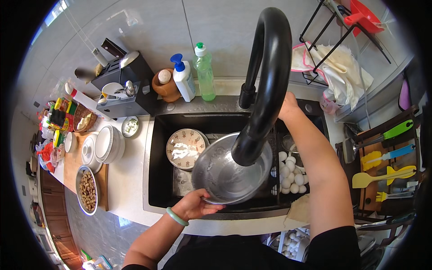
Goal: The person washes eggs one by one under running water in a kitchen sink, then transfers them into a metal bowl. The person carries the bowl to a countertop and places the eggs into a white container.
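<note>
My left hand, below a pale green bangle, grips the near rim of a stainless steel bowl. The bowl tilts inside the black sink, under the spout of a black faucet. Behind the faucet, my right hand reaches to the sink's back edge; its fingers are hidden, so what it touches cannot be told. A patterned plate lies on another dish to the bowl's left. White eggs are piled in the sink's right part, beside my right forearm.
Soap bottles stand behind the sink, near a knife block. On the left counter are lidded white dishes and a bowl of peanuts. A wire rack with cloths and hanging utensils occupy the right side.
</note>
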A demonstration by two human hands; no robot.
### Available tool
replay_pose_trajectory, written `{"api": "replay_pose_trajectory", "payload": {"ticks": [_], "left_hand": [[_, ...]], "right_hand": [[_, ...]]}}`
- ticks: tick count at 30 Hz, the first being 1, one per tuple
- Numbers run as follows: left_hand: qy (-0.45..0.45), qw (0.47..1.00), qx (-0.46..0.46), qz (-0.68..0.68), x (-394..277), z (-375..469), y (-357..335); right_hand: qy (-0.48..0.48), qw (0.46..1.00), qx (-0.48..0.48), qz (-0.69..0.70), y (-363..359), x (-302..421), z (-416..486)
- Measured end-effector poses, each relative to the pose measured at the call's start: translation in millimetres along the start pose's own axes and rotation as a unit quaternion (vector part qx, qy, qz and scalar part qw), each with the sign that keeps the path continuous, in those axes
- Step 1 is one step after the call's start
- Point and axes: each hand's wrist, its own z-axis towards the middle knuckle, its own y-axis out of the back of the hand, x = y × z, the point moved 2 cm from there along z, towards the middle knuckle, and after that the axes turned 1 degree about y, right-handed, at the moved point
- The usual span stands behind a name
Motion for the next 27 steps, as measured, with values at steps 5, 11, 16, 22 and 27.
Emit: {"api": "replay_pose_trajectory", "payload": {"ticks": [5, 11, 16, 22, 27], "left_hand": [[-0.005, 0.992, -0.065, 0.103, 11.4, 23.3, -25.2], [-0.159, 0.957, -0.091, 0.224, 0.1, 31.3, -21.4], [-0.285, 0.936, -0.132, 0.159, -29.5, 9.4, 20.4], [-0.251, 0.956, -0.113, 0.101, -32.1, -7.9, 34.7], [-0.181, 0.974, -0.123, 0.058, -19.1, -9.5, 37.8]], "right_hand": [[-0.031, 0.998, 0.009, 0.051, -1.4, -4.4, -5.2], [-0.08, 0.925, -0.02, 0.372, -28.0, -30.5, 5.2], [-0.109, 0.815, -0.046, 0.567, -8.2, -19.7, 4.7], [-0.195, 0.721, -0.026, 0.665, 48.4, 5.9, -7.4], [-0.199, 0.666, 0.044, 0.717, 31.2, -4.0, 4.4]]}}
